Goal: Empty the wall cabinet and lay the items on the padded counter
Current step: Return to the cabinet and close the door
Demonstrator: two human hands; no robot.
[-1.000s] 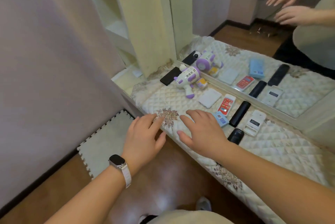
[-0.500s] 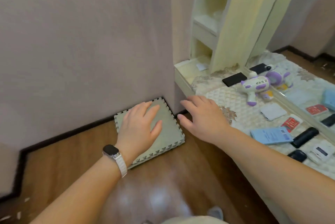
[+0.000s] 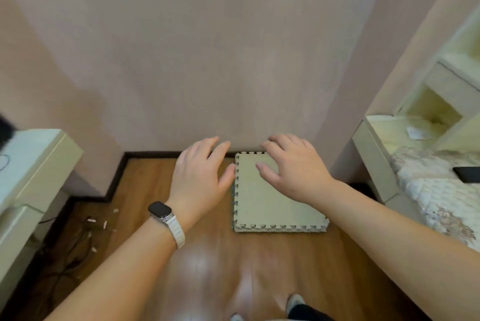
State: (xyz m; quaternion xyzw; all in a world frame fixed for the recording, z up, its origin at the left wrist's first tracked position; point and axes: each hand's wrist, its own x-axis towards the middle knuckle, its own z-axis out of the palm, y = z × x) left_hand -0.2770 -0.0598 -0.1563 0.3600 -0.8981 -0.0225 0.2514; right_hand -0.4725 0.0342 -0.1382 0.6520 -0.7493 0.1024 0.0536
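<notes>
Wall cabinet (image 3: 441, 105): cream-painted, open-fronted, boxy square compartments with flat shelves; at the far right edge, above a bare cream ledge at the counter's end; small crumpled white scrap (image 3: 417, 132) on that ledge. Padded counter (image 3: 431, 196): quilted off-white cover, diamond-stitched, with a faded floral print; lower right, cut off by the frame edge. Black slab (image 3: 468, 174): flat, glossy, rectangular, lying on the quilting, partly out of frame. Foam mat (image 3: 272, 206): pale grey-green, square, jigsaw-toothed edges, apparently two layers stacked; flat on the floor against the wall, just left of the counter's base. Floor (image 3: 145, 190): warm brown wood-look planks, glossy, bordered by black skirting (image 3: 161, 154) under a matte pinkish wall (image 3: 207, 48). White unit (image 3: 33, 164) at the left edge, smooth and square-cornered; tangle of dark cables (image 3: 75, 240) below it. Left hand (image 3: 200, 172): palm down, reached forward, fingers straight and slightly spread, thumb out toward the mat's edge, gripping nothing; dark-faced rectangular watch (image 3: 159, 210) on a white ribbed strap at the wrist. Right hand (image 3: 293, 170): palm down, fingers loosely fanned with a gentle bend, overlapping the mat's far corner in view, empty; bare forearm entering from lower right.
</notes>
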